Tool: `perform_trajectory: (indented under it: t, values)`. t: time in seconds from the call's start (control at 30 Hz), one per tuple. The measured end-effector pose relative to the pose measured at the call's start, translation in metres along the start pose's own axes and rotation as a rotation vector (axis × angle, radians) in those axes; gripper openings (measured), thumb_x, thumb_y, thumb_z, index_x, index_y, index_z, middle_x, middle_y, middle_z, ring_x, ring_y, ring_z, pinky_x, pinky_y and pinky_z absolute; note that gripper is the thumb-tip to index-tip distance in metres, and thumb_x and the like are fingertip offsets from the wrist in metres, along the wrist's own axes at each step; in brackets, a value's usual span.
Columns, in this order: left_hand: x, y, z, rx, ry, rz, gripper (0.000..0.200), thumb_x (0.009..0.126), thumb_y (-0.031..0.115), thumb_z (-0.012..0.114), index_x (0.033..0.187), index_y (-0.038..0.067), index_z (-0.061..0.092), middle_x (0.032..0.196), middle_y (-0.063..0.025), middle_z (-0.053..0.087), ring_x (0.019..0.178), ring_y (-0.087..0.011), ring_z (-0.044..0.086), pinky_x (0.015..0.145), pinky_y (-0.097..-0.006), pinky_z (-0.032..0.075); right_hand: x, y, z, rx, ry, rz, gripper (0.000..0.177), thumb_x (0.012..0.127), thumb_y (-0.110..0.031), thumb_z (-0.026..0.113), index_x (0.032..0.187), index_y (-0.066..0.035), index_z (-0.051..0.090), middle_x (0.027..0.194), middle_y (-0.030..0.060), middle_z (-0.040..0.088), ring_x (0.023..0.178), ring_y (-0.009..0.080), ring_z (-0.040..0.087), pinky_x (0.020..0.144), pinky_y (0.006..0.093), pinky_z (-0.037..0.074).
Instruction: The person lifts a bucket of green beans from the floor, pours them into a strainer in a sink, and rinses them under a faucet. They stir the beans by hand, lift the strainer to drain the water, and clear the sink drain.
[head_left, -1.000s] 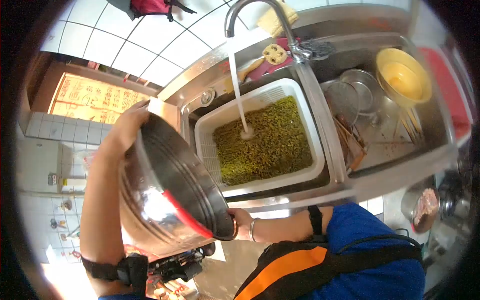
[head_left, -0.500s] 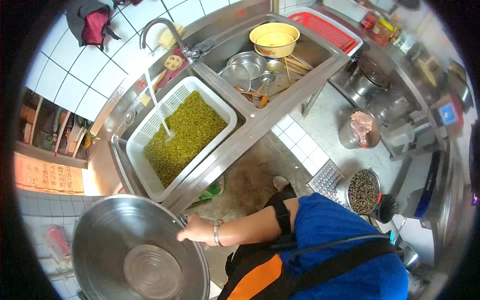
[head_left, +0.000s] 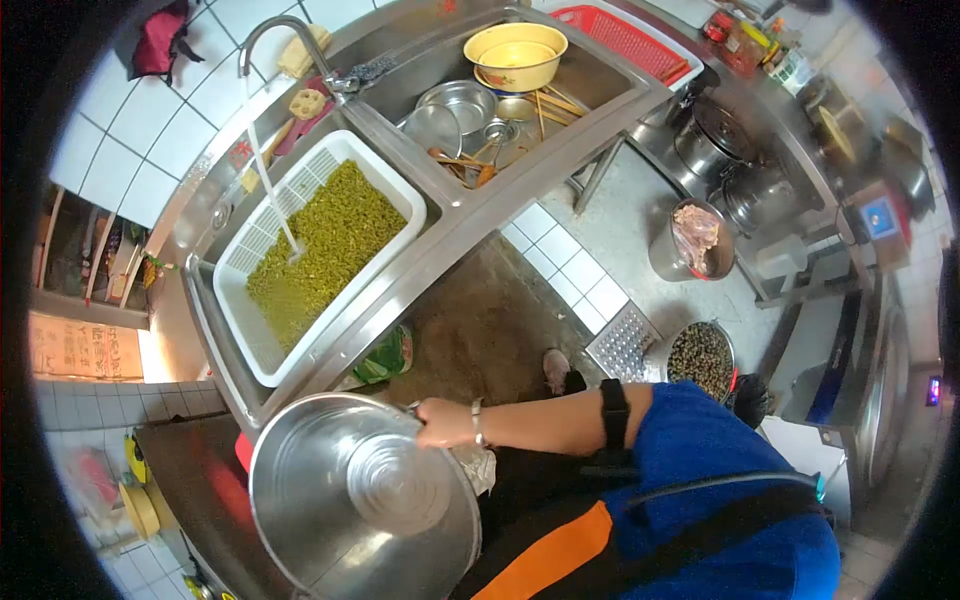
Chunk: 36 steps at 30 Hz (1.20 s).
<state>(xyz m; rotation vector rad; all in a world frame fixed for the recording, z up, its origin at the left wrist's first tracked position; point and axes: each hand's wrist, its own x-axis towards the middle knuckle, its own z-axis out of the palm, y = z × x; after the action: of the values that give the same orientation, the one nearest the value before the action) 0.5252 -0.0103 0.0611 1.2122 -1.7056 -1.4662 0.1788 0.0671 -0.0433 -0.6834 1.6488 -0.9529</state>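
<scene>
My right hand point(head_left: 447, 423) is closed on the rim of a large metal basin point(head_left: 310, 500), which is tilted with its inside showing and looks wet and empty. My left hand is out of view. Beyond the basin, a white basket point(head_left: 233, 262) sits in the left sink compartment, holding green beans or grains point(head_left: 330, 230). Water point(head_left: 262, 165) runs onto them from the curved faucet point(head_left: 285, 22).
Yellow bowls point(head_left: 515, 60), metal bowls and wooden-handled utensils lie in the right sink compartment. A red basket point(head_left: 625, 40) stands behind. On the floor are a pot with meat point(head_left: 696, 240), a pot of small dark round items point(head_left: 700, 362) and a green bag point(head_left: 385, 357).
The basin in my right hand has moved right and its tilt has changed. The view has shifted, so the sink appears further left and a dark surface shows at the lower left.
</scene>
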Motion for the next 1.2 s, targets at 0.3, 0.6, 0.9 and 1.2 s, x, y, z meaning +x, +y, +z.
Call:
perform_trajectory:
  t: [0.3,0.6,0.9,1.2]
  values:
    - [0.026,-0.088,0.108,-0.097,-0.113,-0.357,0.072,0.058,-0.002,0.053,0.124,0.005,0.024,0.120,-0.0117,0.037,0.105,-0.0254,0.040,0.091,-0.0362,0.032,-0.030,0.087,-0.076,-0.034,0.302,0.124,0.029,0.058,-0.022,0.055,0.071,0.003,0.059,0.070,0.0227,0.057,0.066,0.0314,0.057,0.060,0.0371,0.044]
    - [0.047,-0.107,0.195,-0.390,-0.410,-1.006,0.060,0.069,0.003,0.055,0.122,0.014,0.027,0.116,-0.0054,0.039,0.102,-0.0218,0.044,0.079,-0.0395,0.044,-0.092,0.184,-0.164,0.095,0.524,0.066,0.052,0.057,-0.019,0.058,0.108,-0.014,0.053,0.076,0.0125,0.061,0.063,0.0183,0.058,0.058,0.0297,0.045]
    - [0.101,-0.120,0.332,-0.015,-0.713,-0.608,0.061,0.081,0.014,0.041,0.129,0.030,0.008,0.134,-0.0103,0.018,0.114,-0.0334,0.034,0.086,-0.0471,0.037,-0.130,0.292,-0.217,0.425,0.772,0.465,0.040,0.057,-0.014,0.061,0.095,-0.002,0.058,0.071,0.0131,0.061,0.063,0.0188,0.059,0.058,0.0305,0.046]
    - [0.123,-0.150,0.326,0.084,-0.531,-0.989,0.046,0.080,0.038,0.042,0.121,0.019,0.034,0.115,-0.0141,0.044,0.103,-0.0329,0.044,0.082,-0.0502,0.038,0.040,0.471,-0.235,0.851,1.111,0.621,0.042,0.058,-0.014,0.058,0.098,-0.001,0.056,0.070,0.0123,0.060,0.063,0.0182,0.057,0.056,0.0295,0.044]
